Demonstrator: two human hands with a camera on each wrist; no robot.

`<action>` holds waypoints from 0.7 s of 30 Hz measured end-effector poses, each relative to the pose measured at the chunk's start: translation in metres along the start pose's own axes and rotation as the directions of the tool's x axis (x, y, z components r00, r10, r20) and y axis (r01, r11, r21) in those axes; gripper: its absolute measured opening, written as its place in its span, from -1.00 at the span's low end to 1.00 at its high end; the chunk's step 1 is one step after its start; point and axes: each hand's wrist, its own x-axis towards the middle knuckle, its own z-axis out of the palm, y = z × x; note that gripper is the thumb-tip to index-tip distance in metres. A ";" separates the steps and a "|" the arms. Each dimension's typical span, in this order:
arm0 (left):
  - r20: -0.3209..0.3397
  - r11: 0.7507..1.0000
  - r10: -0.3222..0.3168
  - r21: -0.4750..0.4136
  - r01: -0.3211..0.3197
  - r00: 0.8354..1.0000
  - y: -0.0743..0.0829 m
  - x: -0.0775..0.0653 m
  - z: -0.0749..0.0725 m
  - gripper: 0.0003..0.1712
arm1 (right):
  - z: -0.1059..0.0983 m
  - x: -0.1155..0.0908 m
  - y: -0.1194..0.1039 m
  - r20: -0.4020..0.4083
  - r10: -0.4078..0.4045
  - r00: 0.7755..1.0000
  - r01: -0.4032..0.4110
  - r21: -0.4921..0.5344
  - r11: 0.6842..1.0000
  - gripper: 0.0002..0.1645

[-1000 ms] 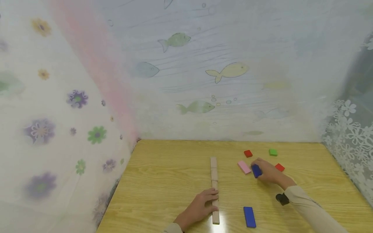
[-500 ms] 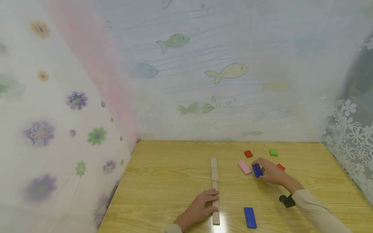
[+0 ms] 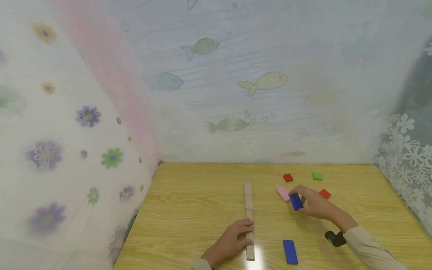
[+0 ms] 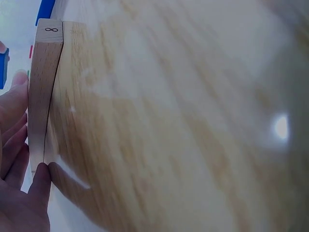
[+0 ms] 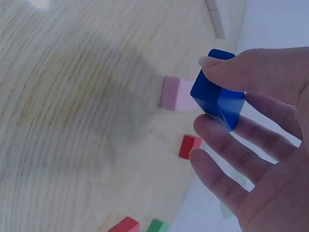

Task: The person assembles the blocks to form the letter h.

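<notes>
My right hand (image 3: pixel 317 204) pinches a blue rectangular block (image 3: pixel 296 201) between thumb and fingers. In the right wrist view, the thumb lies over one face of this blue block (image 5: pixel 219 94), and the block looks raised off the table. My left hand (image 3: pixel 229 238) rests on the near part of a straight row of plain wooden blocks (image 3: pixel 248 202), its thumb and fingertips touching the row. From the left wrist, the near wooden block (image 4: pixel 46 72) shows an "8" on its end, with the fingers (image 4: pixel 41 183) against its side.
Another blue block (image 3: pixel 290 252) lies right of the row's near end. A pink block (image 3: pixel 282 194) lies beside the held one. Two red blocks, one farther back (image 3: pixel 288 177) and one right (image 3: pixel 325 193), and a green block (image 3: pixel 317 176) lie around. A printed curtain (image 3: pixel 270 142) borders the table.
My right hand has shifted slightly left and nearer with the blue block, which now partly covers the pink block's edge. The left hand and wooden row look still.
</notes>
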 end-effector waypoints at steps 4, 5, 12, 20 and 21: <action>0.000 1.000 0.000 -0.006 0.000 1.000 0.001 0.000 -0.001 -0.49 | -0.002 -0.002 -0.008 0.013 -0.012 1.000 0.012 0.007 1.000 -0.44; 0.000 1.000 -0.001 -0.008 0.001 1.000 0.001 0.001 -0.001 -0.49 | -0.003 -0.002 -0.010 0.016 -0.017 1.000 0.017 0.009 1.000 -0.45; -0.004 1.000 0.005 -0.020 -0.005 1.000 0.002 0.001 0.000 -0.50 | -0.003 -0.004 -0.019 0.017 -0.019 1.000 0.019 -0.003 1.000 -0.45; -0.002 1.000 -0.009 -0.015 0.009 1.000 0.001 0.000 0.000 -0.49 | 0.000 -0.007 -0.025 0.026 -0.022 0.999 0.022 -0.014 1.000 -0.44; -0.003 1.000 -0.008 -0.010 0.008 1.000 0.001 0.000 0.000 -0.49 | 0.001 -0.008 -0.027 0.028 -0.026 0.999 0.026 -0.008 1.000 -0.44</action>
